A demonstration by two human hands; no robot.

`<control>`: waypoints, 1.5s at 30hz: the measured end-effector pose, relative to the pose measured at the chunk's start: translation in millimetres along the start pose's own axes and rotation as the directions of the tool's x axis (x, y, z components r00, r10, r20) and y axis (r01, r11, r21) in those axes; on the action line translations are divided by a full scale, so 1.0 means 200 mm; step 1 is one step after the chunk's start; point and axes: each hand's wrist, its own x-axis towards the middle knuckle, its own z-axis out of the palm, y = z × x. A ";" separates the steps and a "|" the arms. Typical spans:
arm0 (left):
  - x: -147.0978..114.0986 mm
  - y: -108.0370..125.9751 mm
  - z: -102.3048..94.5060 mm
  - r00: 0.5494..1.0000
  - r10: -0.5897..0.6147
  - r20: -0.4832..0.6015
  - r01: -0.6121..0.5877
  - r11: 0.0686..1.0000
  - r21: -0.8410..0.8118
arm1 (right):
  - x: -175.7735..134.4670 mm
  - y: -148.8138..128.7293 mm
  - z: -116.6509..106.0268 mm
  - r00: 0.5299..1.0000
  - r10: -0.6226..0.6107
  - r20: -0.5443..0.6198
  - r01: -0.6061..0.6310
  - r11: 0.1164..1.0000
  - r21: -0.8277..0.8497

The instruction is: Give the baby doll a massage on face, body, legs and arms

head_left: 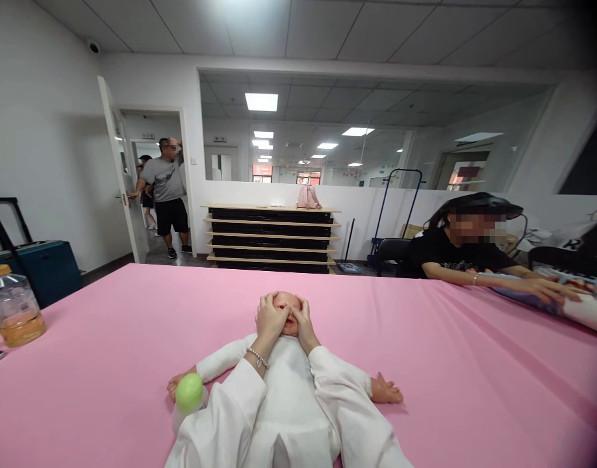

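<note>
Cupping the doll's head from both sides: left hand lies flat over the near cheek and brow, right hand mirrors it on the other side, fingers spread and pressed on, not clenched, so the head sits pinned between the palms. My read is that the two-sided hold keeps the head from rolling on the cloth. The doll lies on its back in the middle of the table, head pointing away from the wearer, body in white clothing, arms flung out to either side, which keeps it flat and stable without support. The wearer's own white sleeves run along the doll's torso, so the lower body is mostly hidden. A bracelet shows on the left wrist. A green ball sits at the doll's hand on the left side, touching or just beside it; can't tell which. A jar with amber liquid stands well apart at the left table edge. Another person sits at the far right of the table, arms resting on something printed; a second person stands in the doorway.
</note>
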 end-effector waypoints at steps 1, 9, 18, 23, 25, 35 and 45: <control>0.00 0.00 0.00 1.000 0.002 0.004 -0.003 1.000 0.015 | 0.00 0.01 0.00 1.000 0.006 0.009 -0.007 1.000 0.018; 0.02 0.00 0.02 0.998 -0.047 -0.045 0.048 0.999 0.002 | 0.06 0.02 0.02 0.999 0.025 -0.047 -0.025 1.000 0.007; 0.03 -0.02 0.03 0.995 -0.061 -0.078 0.058 0.997 -0.045 | 0.06 0.01 0.03 0.998 0.024 -0.067 -0.024 1.000 -0.011; 0.03 -0.02 0.03 0.998 -0.014 -0.067 0.013 1.000 -0.024 | 0.03 0.01 0.01 0.998 -0.018 -0.066 0.016 0.999 -0.032; 0.03 -0.02 0.03 0.998 0.022 -0.056 -0.022 1.000 -0.012 | 0.03 0.01 0.00 0.998 -0.042 -0.042 0.041 0.998 -0.038; 0.04 -0.02 0.03 0.999 0.030 -0.021 -0.031 0.999 -0.042 | 0.06 0.02 0.01 0.999 -0.016 -0.047 0.013 0.998 -0.054; 0.05 -0.04 0.04 0.999 0.017 -0.047 -0.021 0.995 -0.095 | 0.05 -0.01 0.02 0.997 0.038 -0.062 -0.040 0.999 -0.031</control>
